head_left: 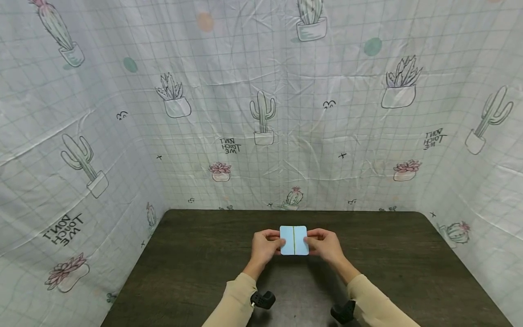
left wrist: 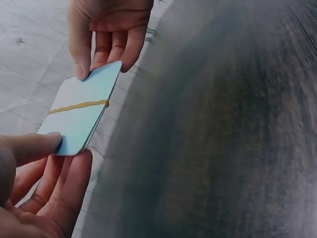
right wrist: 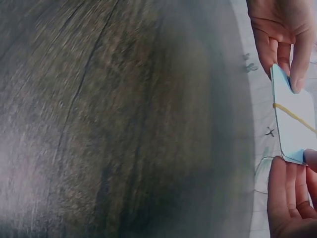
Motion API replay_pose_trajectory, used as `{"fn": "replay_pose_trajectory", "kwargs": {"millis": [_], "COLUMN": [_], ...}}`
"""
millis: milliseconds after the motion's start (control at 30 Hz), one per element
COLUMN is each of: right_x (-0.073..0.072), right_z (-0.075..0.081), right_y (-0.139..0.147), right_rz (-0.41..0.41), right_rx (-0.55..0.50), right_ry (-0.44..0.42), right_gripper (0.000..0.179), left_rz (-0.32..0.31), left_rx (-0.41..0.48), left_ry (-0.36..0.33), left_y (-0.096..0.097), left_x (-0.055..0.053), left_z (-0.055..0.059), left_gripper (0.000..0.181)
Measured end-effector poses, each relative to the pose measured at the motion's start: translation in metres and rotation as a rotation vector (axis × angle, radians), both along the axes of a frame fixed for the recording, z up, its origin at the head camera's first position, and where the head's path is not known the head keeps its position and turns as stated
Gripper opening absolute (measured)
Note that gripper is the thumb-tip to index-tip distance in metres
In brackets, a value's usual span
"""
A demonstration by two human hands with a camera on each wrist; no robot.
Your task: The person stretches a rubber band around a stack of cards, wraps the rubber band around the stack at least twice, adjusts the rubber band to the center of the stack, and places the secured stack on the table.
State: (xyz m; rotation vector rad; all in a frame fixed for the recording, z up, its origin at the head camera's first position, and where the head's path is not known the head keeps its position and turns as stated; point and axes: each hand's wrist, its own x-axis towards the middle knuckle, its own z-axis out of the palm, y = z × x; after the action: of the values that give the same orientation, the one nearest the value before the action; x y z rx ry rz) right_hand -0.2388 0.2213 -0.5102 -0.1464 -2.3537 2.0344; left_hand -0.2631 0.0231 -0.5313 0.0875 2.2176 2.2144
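A thin stack of pale blue square cards [head_left: 288,240] with rounded corners is held up above the table. A yellow rubber band [left wrist: 78,106] runs across its middle; in the left wrist view thin layers show along the edge. My left hand [head_left: 263,249] pinches the left side, thumb on the top face and fingers beneath. On the opposite side my right hand [head_left: 329,248] grips the stack in the same way. Both thumbs press near the edges, apart from the band. The underside of the cards is hidden.
The dark wooden table [head_left: 196,272] extends to both sides of the arms. Behind it and at the sides hangs a white cloth [head_left: 310,150] printed with cacti and grid lines. Black straps with small devices [head_left: 263,300] sit on both wrists.
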Motion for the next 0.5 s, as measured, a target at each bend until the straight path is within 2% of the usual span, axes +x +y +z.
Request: {"fn": "replay_pose_trajectory", "kwargs": {"millis": [200, 500], "right_x": [-0.004, -0.011], "right_z": [-0.007, -0.019], "right_y": [-0.002, -0.003], "right_rz": [-0.009, -0.018], "right_rx": [0.105, 0.161], "right_ry": [-0.057, -0.108], "right_gripper": [0.015, 0.012], "left_rz": [0.061, 0.11], "left_rx": [-0.108, -0.239], "left_ry": [-0.01, -0.033], "left_y": [0.002, 0.007], "left_x": [-0.004, -0.007], "left_z": [-0.011, -0.024], "left_gripper": [0.016, 0.013]}}
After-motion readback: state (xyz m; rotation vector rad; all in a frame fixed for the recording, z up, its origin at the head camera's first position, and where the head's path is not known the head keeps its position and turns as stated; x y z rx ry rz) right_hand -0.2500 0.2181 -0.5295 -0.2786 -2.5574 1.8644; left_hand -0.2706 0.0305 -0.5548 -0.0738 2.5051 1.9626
